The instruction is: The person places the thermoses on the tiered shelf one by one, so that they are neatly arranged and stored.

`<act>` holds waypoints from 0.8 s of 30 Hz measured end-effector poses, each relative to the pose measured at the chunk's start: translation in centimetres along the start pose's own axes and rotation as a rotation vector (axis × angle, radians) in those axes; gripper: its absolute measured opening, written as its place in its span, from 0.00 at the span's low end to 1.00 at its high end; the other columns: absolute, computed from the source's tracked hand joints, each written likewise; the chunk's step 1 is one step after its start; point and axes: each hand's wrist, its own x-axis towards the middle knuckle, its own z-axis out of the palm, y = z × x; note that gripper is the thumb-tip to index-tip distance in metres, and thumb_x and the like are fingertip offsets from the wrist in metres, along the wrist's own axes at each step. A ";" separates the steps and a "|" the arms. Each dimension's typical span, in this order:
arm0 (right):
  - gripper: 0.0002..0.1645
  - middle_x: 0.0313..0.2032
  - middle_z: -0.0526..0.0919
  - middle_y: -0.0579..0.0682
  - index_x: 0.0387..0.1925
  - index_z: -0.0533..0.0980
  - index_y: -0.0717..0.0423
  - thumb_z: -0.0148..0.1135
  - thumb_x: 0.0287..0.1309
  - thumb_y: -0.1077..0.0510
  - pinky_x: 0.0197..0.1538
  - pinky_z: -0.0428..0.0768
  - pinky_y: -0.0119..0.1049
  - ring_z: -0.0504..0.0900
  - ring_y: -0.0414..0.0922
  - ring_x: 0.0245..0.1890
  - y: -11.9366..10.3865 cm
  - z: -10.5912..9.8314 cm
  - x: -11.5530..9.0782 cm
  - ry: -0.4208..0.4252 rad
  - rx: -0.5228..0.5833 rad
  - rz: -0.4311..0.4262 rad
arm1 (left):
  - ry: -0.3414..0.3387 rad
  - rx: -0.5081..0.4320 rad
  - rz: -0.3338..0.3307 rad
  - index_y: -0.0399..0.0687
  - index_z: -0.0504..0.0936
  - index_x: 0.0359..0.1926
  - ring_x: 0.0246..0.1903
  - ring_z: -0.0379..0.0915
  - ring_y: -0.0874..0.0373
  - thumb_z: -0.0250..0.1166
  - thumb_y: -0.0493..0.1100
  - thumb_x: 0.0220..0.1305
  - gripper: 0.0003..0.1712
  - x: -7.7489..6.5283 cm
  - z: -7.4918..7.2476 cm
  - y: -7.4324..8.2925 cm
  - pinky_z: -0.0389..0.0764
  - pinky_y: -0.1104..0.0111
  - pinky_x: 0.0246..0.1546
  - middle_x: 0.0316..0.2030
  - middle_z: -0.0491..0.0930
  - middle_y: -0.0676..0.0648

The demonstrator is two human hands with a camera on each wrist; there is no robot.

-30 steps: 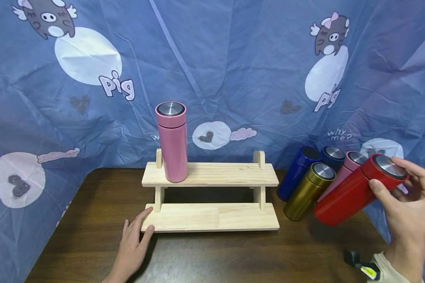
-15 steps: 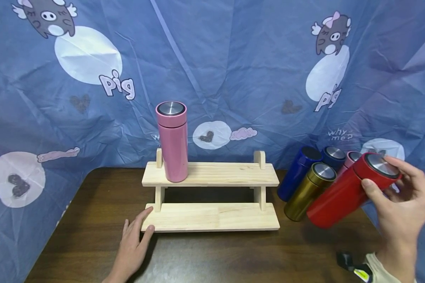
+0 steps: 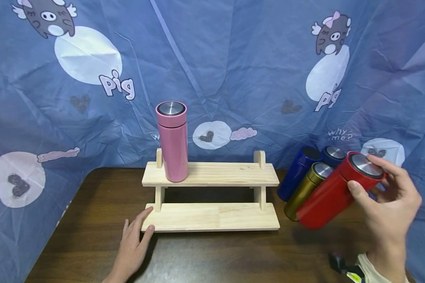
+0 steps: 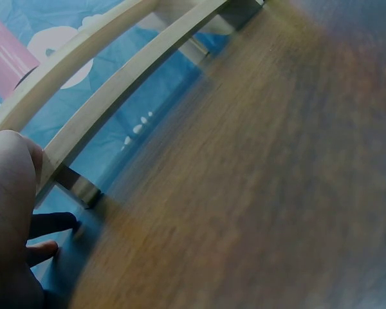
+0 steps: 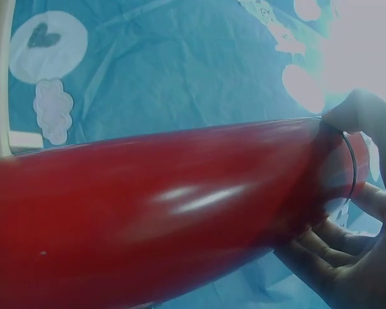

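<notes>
My right hand (image 3: pixel 389 196) grips a red thermos flask (image 3: pixel 334 192) near its steel-topped lid, thumb on the near side and fingers behind. The flask tilts, lid up and to the right, above the table. In the right wrist view the red flask (image 5: pixel 180 206) fills much of the picture. At the left end of a two-tier wooden rack (image 3: pixel 212 217), my left hand (image 3: pixel 131 243) rests with finger and thumb touching the lower board. In the left wrist view, part of the left hand (image 4: pixel 13 193) shows by the rack. A pink flask (image 3: pixel 174 145) stands upright on the upper board's left.
Behind the red flask, a gold flask (image 3: pixel 306 192), a bright blue flask (image 3: pixel 297 173) and a dark blue flask (image 3: pixel 333 154) stand on the brown table (image 3: pixel 212 259). A blue patterned cloth (image 3: pixel 212 70) hangs at the back and sides.
The right hand has carried the red flask leftward, in front of the gold flask. It now covers the pink flask that stood in the group. The left hand has not visibly moved.
</notes>
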 end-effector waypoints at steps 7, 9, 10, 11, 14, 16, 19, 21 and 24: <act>0.37 0.57 0.89 0.61 0.61 0.79 0.82 0.71 0.44 0.86 0.49 0.88 0.25 0.88 0.47 0.50 -0.3 1.0 -0.5 -0.014 0.036 0.017 | -0.012 0.010 -0.010 0.45 0.74 0.78 0.74 0.69 0.27 0.62 0.42 0.83 0.28 0.0 0.0 -0.1 0.45 0.21 0.77 0.74 0.76 0.31; 0.37 0.58 0.89 0.61 0.62 0.79 0.82 0.70 0.44 0.87 0.50 0.88 0.25 0.88 0.47 0.51 -0.3 1.3 -0.6 -0.029 0.042 0.020 | -0.014 0.013 -0.015 0.45 0.74 0.78 0.74 0.69 0.26 0.62 0.42 0.83 0.28 0.0 0.0 -0.1 0.45 0.21 0.77 0.74 0.76 0.31; 0.37 0.58 0.89 0.61 0.62 0.79 0.83 0.69 0.43 0.88 0.50 0.88 0.25 0.88 0.47 0.51 -0.4 1.4 -0.7 -0.035 0.045 0.021 | -0.013 0.012 -0.016 0.45 0.74 0.78 0.73 0.69 0.26 0.62 0.42 0.83 0.28 0.0 0.0 -0.1 0.45 0.21 0.77 0.74 0.76 0.31; 0.38 0.58 0.89 0.62 0.61 0.78 0.83 0.69 0.43 0.88 0.50 0.88 0.26 0.88 0.48 0.51 -0.4 1.5 -0.8 -0.041 0.052 0.021 | -0.012 0.011 -0.018 0.45 0.74 0.78 0.73 0.69 0.27 0.62 0.42 0.83 0.28 0.1 0.0 0.0 0.45 0.21 0.77 0.74 0.76 0.31; 0.38 0.59 0.88 0.63 0.61 0.78 0.84 0.68 0.42 0.89 0.50 0.89 0.27 0.89 0.48 0.52 -0.4 1.8 -0.9 -0.057 0.058 0.021 | -0.010 0.009 -0.017 0.45 0.74 0.78 0.74 0.70 0.27 0.62 0.42 0.83 0.28 0.1 0.0 0.0 0.45 0.21 0.77 0.74 0.76 0.31; 0.38 0.60 0.88 0.64 0.62 0.78 0.84 0.68 0.42 0.89 0.50 0.89 0.27 0.89 0.49 0.52 -0.4 2.1 -1.1 -0.066 0.070 0.027 | -0.010 0.007 -0.015 0.45 0.74 0.78 0.74 0.69 0.27 0.62 0.42 0.82 0.28 0.1 0.0 -0.1 0.45 0.21 0.77 0.74 0.76 0.31; 0.39 0.59 0.88 0.64 0.62 0.77 0.84 0.68 0.42 0.89 0.50 0.89 0.27 0.89 0.49 0.51 -0.3 2.4 -1.3 -0.076 0.087 0.041 | -0.014 0.012 -0.015 0.44 0.74 0.78 0.74 0.69 0.26 0.62 0.42 0.82 0.28 0.0 0.0 -0.2 0.44 0.21 0.78 0.74 0.76 0.30; 0.39 0.59 0.88 0.64 0.62 0.77 0.84 0.68 0.42 0.90 0.49 0.90 0.27 0.90 0.49 0.51 -0.3 2.6 -1.4 -0.084 0.100 0.048 | -0.015 0.014 -0.017 0.44 0.74 0.78 0.74 0.69 0.26 0.62 0.42 0.82 0.28 0.0 -0.1 -0.2 0.45 0.21 0.78 0.74 0.76 0.30; 0.40 0.59 0.89 0.63 0.62 0.77 0.84 0.68 0.41 0.90 0.48 0.90 0.28 0.90 0.48 0.50 -0.2 2.8 -1.6 -0.098 0.101 0.050 | -0.016 0.014 -0.016 0.44 0.74 0.78 0.74 0.69 0.26 0.62 0.43 0.82 0.28 0.0 0.0 -0.2 0.45 0.21 0.77 0.74 0.76 0.30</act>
